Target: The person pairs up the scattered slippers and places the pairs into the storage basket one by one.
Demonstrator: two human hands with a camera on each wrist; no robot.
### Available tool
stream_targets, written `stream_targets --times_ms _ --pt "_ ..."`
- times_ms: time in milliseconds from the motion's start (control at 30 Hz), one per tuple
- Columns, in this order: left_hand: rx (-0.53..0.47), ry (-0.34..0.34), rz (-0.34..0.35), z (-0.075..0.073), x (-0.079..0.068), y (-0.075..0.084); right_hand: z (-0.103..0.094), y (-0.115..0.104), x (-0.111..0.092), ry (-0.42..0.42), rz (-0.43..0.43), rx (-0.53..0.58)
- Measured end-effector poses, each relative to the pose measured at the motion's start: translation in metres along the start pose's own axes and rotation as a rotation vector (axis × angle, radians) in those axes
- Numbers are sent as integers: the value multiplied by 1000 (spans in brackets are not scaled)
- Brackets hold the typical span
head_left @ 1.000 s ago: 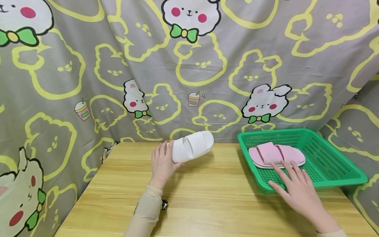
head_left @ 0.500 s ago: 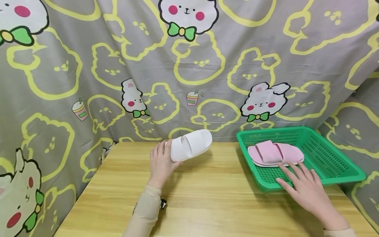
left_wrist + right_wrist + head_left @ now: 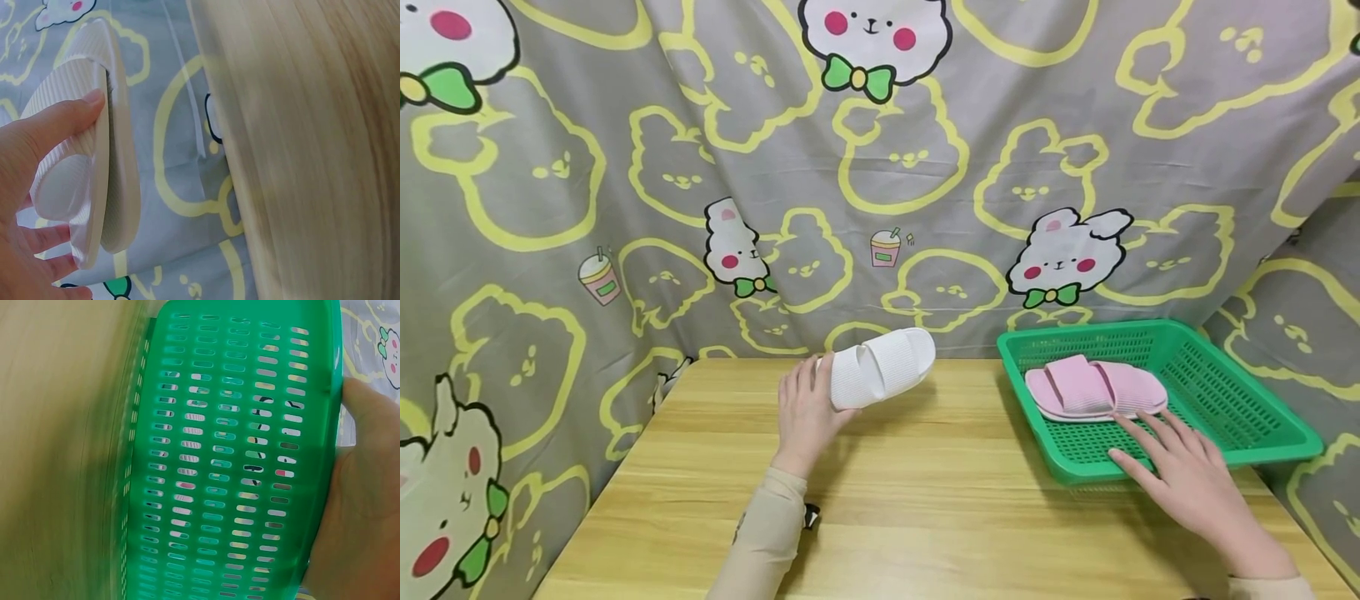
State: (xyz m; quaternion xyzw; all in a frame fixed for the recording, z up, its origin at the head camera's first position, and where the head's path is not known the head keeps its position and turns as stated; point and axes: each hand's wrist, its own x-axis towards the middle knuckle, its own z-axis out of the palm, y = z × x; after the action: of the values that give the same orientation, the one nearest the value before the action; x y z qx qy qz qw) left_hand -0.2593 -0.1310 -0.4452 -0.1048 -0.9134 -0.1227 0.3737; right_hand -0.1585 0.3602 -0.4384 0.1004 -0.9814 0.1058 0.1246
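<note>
A pair of white slippers (image 3: pixel 891 362), fitted one into the other, is held up over the back of the table by my left hand (image 3: pixel 805 412). In the left wrist view the thumb lies along the side of the near white slipper (image 3: pixel 94 156), with the fingers behind it. My right hand (image 3: pixel 1195 487) reaches over the near rim of a green plastic basket (image 3: pixel 1075 475), fingers spread and fairly straight. Its fingertips are close to the pink slippers (image 3: pixel 1131 387) inside; whether they touch is unclear. The right wrist view shows the hand beside the slotted basket wall.
The wooden table (image 3: pixel 925 517) extends in front of both hands. A grey curtain (image 3: pixel 820 167) with yellow bear and white rabbit prints hangs behind it and along the sides. The basket stands at the table's right side, near the curtain.
My right hand has shifted slightly right, its fingers drawing back from over the pink slippers. The left hand keeps its hold on the white slippers. The head view has shifted a little.
</note>
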Motion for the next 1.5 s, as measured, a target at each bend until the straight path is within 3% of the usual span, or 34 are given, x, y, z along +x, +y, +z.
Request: stream_targets --times_ms 167,400,867,1067,1267,1500 --pt "-4 16 1 -2 1 1 0 0 0 5 -1 2" --pt "1 -12 -5 -3 1 4 2 1 -1 6 1 -10" --pt "-19 40 30 -1 6 12 2 3 -4 -28 -3 -22" --pt "0 46 52 0 13 17 2 1 -3 -35 5 -23" --pt "-16 8 38 -3 23 24 1 1 -2 -32 8 -29" --pt "-31 30 67 -3 34 30 1 0 -2 -15 0 -27"
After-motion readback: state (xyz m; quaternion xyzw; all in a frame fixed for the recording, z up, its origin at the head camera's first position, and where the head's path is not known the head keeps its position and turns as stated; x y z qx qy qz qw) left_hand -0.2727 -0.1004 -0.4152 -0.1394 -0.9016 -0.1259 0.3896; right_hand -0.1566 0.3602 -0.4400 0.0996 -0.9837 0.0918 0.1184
